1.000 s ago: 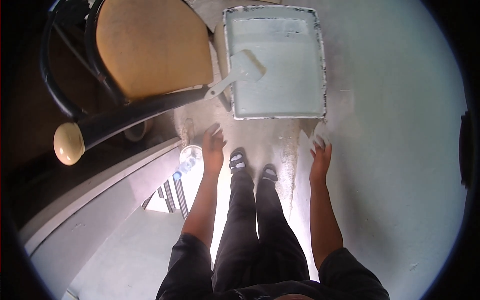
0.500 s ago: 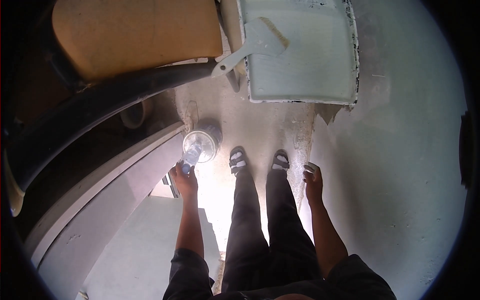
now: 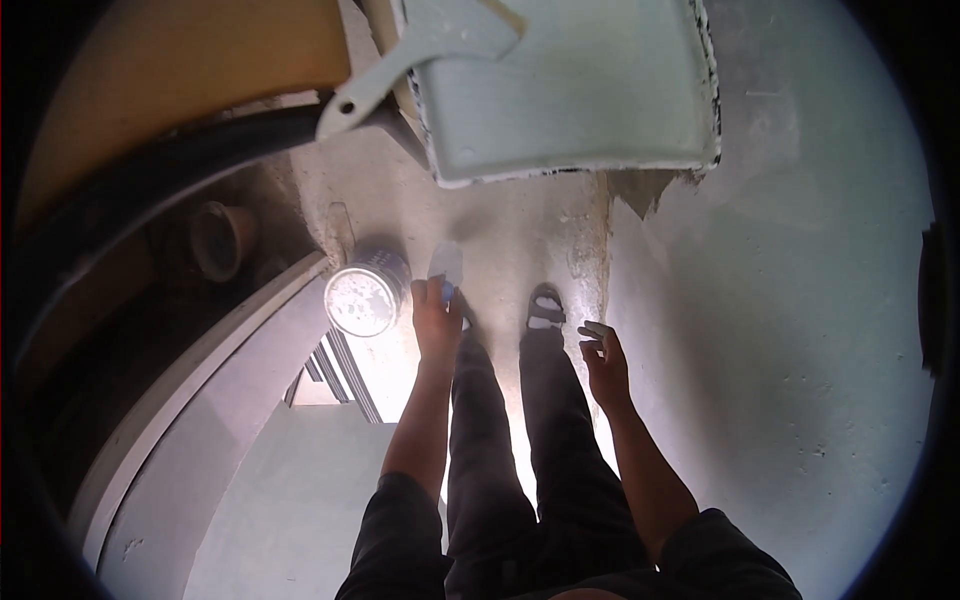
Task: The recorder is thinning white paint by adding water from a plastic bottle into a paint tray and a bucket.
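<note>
Holds clear plastic bottle [image 3: 446, 262] in left hand [image 3: 437, 318], out over floor [image 3: 510, 235] ahead of left foot, apparently off the ground, with base pointing away from body and blue cap [image 3: 447, 291] toward palm; pinches near cap end between thumb and fingers, likely because of narrower shape there; cannot tell exact finger contact, being partly hidden

Has right hand [image 3: 605, 355] near right shoe [image 3: 545, 305], with fingers loosely curled, parted, around nothing visible, probably just idle

Has bucket [image 3: 385, 262] upright just left of left hand, maybe touching, cannot tell; shows white-smeared top [image 3: 362, 300], likely from paint work

Shows paint tray [image 3: 570, 170] at top, well apart from both hands, coated pale inside, with wide brush [image 3: 450, 30] laid across left rim; has handle [image 3: 355, 102] out past edge, probably to stay clean and easy to grab, with bristles inward, probably to drip inside

Shows tan chair [image 3: 180, 70] with dark curved bar [image 3: 200, 150] at upper left, pot [image 3: 225, 240] in shadow below, pale wall [image 3: 780, 350] along right side
</note>
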Tool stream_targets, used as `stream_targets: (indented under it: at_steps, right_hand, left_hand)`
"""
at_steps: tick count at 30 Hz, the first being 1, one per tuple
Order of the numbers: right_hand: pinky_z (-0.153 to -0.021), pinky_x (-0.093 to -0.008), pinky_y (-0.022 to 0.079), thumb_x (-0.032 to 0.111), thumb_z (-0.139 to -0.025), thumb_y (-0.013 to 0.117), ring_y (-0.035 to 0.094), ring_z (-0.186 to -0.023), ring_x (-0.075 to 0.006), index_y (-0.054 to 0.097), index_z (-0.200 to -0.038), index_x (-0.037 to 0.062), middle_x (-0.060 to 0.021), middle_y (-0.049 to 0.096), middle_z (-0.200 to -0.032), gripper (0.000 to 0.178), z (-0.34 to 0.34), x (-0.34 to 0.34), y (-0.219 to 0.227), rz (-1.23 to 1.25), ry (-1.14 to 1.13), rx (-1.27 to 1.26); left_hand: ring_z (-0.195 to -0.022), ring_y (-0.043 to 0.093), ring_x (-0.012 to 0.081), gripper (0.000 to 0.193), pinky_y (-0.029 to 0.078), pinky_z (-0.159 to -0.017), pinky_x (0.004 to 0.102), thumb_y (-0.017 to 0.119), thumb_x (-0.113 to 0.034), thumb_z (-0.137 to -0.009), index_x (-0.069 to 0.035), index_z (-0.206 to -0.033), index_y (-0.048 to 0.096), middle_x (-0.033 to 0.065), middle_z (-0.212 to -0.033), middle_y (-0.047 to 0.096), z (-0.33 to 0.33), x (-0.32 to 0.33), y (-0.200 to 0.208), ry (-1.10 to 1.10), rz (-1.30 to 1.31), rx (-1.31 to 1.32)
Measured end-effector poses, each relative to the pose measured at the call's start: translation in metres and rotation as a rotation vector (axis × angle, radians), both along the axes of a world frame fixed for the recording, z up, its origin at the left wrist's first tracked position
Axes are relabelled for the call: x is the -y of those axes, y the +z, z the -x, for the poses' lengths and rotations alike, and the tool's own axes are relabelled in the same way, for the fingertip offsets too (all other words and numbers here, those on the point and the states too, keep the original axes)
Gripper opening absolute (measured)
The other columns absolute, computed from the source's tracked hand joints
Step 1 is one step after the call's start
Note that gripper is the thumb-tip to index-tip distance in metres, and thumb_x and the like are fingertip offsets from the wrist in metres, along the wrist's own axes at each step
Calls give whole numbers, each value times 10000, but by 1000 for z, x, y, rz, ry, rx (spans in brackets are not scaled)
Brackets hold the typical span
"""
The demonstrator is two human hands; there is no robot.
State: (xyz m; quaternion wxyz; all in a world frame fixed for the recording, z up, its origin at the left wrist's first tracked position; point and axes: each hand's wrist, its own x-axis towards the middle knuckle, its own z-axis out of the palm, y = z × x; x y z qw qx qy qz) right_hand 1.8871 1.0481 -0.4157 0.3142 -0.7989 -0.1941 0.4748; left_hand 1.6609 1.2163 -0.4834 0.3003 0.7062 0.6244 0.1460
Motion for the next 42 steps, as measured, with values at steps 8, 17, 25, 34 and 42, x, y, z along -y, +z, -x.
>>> stream_targets:
  at_steps: [8, 17, 25, 34, 42]
  right_hand:
    - [-839, -318, 533, 107, -935, 603, 655, -1018, -211, 574, -1194, 3, -122, 680, -1096, 280, 1, 15, -20, 64, -1, 18]
    - [-856, -322, 521, 115, -941, 583, 650, -1021, -199, 597, -1162, 7, -120, 692, -1090, 247, 37, -31, -26, 50, 106, -129]
    - [-912, -308, 492, 102, -950, 567, 635, -1048, -186, 618, -1135, 4, -101, 694, -1109, 215, 37, -45, -21, 43, 159, -99]
    - [-962, -333, 476, 77, -953, 554, 642, -1045, -202, 605, -1136, 4, -118, 696, -1104, 203, 35, -31, -22, 57, 144, -114]
    - [-911, -324, 495, 88, -950, 570, 642, -1007, -180, 606, -1144, 15, -100, 693, -1109, 210, 34, -25, -26, 25, 178, -114]
  left_hand:
    - [-1014, 581, 393, 396, 496, -853, 480, 720, -80, -794, -75, -1165, 583, 193, -1087, 544, -1, 23, -65, -96, 225, -167]
    - [-1106, 572, 302, 525, 488, -893, 414, 607, -337, -936, 53, -1277, 519, 195, -1246, 553, 140, 55, -110, 1451, 531, 275]
    - [-1484, 206, 273, 646, 208, -1172, 500, 487, -409, -1002, -93, -1521, 269, 107, -1589, 240, 178, 46, -107, 1484, 628, 667]
    - [-1479, 203, 336, 611, 224, -1182, 533, 377, -347, -1048, -138, -1568, 135, 146, -1593, 217, 162, 69, -106, 1286, 884, 988]
    - [-1516, 67, 300, 814, 123, -1181, 582, 464, -589, -948, -241, -1581, 89, 74, -1650, 57, 157, 56, -114, 1499, 672, 850]
